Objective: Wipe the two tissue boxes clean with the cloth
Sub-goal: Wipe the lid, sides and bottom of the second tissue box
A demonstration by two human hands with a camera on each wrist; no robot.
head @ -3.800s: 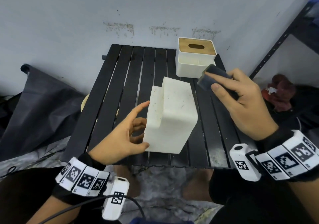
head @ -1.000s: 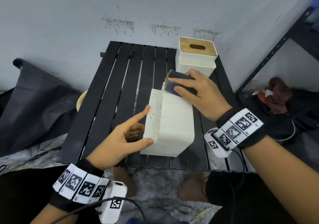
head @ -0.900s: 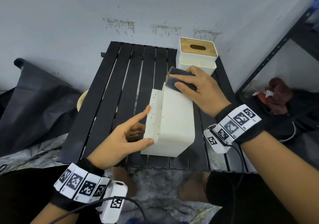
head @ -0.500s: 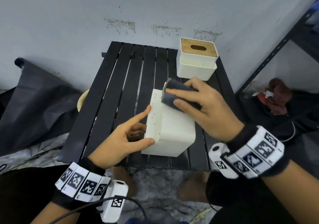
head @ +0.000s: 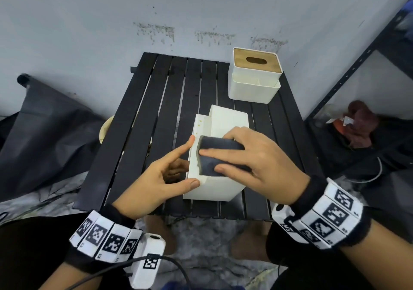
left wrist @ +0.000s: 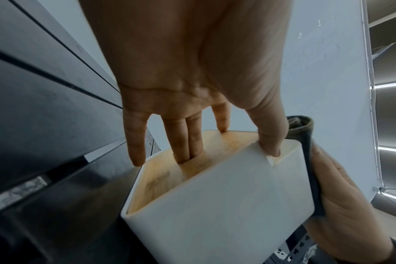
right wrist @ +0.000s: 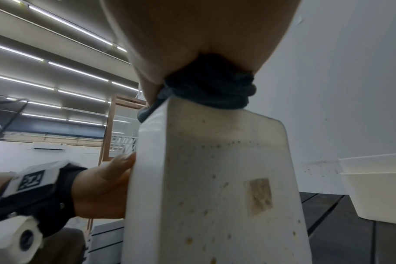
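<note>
A white tissue box point(head: 225, 119) lies on its side in the middle of the black slatted table point(head: 156, 111), brown specks on its left ledge and on its side point(right wrist: 215, 187). My left hand point(head: 185, 166) grips its near left corner: thumb on the edge, two fingers point(left wrist: 188, 142) in the slot of the wooden lid point(left wrist: 170, 175). My right hand point(head: 225, 153) holds the folded dark cloth point(head: 214, 143) and presses it on the box's upper face near the front. A second tissue box point(head: 254, 75), wooden lid up, stands at the back right.
The wall runs right behind the table. A dark bag point(head: 44, 128) leans at the left. At the right stands a metal shelf frame point(head: 357, 55) with a reddish rag point(head: 359, 122) at its foot. A pale round rim point(head: 104, 128) shows under the table's left edge.
My right hand has slid the cloth along the box's upper face from the far end toward the near end. The left hand has kept its grip and the box has stayed in place.
</note>
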